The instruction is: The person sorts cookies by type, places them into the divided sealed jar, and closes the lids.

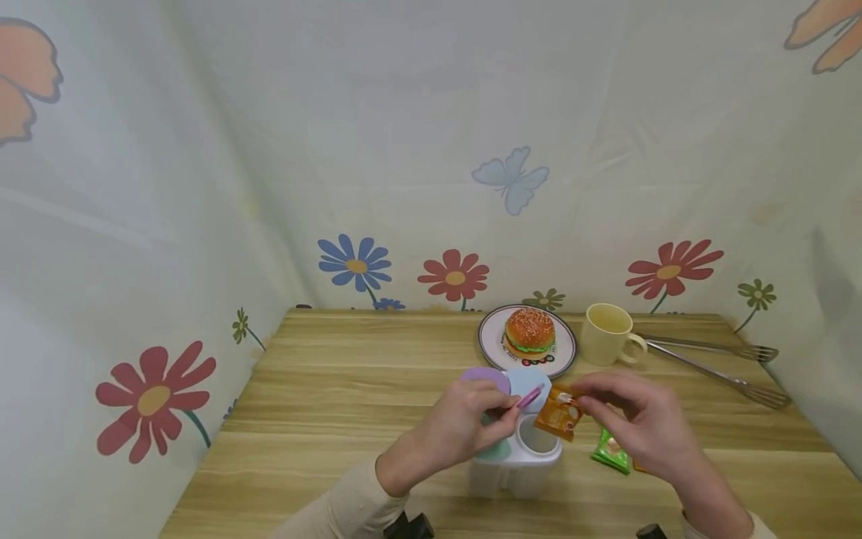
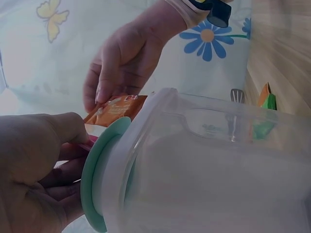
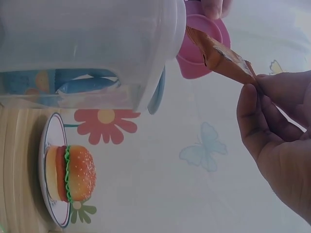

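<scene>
A clear-and-white storage box (image 1: 512,477) with several round coloured lids stands near the table's front. My left hand (image 1: 465,421) pinches its pink lid (image 3: 201,43), which is raised off a round opening. At the right of that opening, my right hand (image 1: 643,421) holds an orange snack packet (image 1: 560,412) by one edge between thumb and fingers. The packet's lower end is by the rim. The purple lid (image 1: 486,376), light blue lid (image 1: 528,382) and green lid (image 2: 104,170) lie on the box. Through its wall, a blue packet (image 3: 87,83) shows inside.
Behind the box, a toy hamburger (image 1: 530,333) sits on a plate (image 1: 490,340). A yellow mug (image 1: 602,337) stands beside it, with two metal utensils (image 1: 723,374) to the right. A green packet (image 1: 611,453) lies right of the box, an orange one partly hidden by it.
</scene>
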A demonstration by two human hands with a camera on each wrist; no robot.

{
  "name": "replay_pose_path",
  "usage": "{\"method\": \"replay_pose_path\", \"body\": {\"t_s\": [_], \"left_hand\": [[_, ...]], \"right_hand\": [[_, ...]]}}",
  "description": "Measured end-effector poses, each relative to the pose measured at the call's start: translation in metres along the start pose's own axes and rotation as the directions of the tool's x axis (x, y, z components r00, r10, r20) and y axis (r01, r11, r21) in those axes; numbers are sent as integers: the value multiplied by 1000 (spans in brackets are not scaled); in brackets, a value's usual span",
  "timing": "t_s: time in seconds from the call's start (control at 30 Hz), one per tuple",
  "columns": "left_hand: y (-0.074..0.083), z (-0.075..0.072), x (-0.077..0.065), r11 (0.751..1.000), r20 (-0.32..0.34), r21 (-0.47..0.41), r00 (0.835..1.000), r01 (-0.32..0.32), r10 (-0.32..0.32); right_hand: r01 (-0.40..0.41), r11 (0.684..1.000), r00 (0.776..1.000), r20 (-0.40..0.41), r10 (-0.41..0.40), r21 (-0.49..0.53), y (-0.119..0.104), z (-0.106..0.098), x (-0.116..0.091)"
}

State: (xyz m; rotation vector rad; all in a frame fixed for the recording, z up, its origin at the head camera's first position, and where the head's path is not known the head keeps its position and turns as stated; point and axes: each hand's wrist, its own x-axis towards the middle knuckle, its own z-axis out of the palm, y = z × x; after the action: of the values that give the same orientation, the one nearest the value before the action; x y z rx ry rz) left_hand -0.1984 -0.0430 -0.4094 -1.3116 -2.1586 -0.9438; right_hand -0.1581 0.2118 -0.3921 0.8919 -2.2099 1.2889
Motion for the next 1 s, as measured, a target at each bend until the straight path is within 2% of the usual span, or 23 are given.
{"method": "replay_pose_path", "body": {"t_s": [0.17, 0.33, 0.47, 0.7, 1.0], "left_hand": [[-1, 0, 0, 1000, 5, -7, 1000, -3, 3], [-2, -1, 0, 1000, 12, 1, 1000, -5, 5], [-2, -1, 0, 1000, 16, -8, 1000, 5, -5], [-1, -2, 0, 999, 45, -34, 999, 28, -26], [-1, -2, -1, 999, 63, -28, 997, 46, -44]], "right_hand": [[2, 999, 1000, -7, -2, 34, 0, 7, 0], [111, 991, 993, -48, -108, 78, 4, 15, 0], [201, 979, 977, -79, -198, 33, 8, 21, 1], [228, 969, 968, -83, -236, -95, 10, 23, -1], [297, 942, 950, -55, -308, -153, 16, 22, 0]]}}
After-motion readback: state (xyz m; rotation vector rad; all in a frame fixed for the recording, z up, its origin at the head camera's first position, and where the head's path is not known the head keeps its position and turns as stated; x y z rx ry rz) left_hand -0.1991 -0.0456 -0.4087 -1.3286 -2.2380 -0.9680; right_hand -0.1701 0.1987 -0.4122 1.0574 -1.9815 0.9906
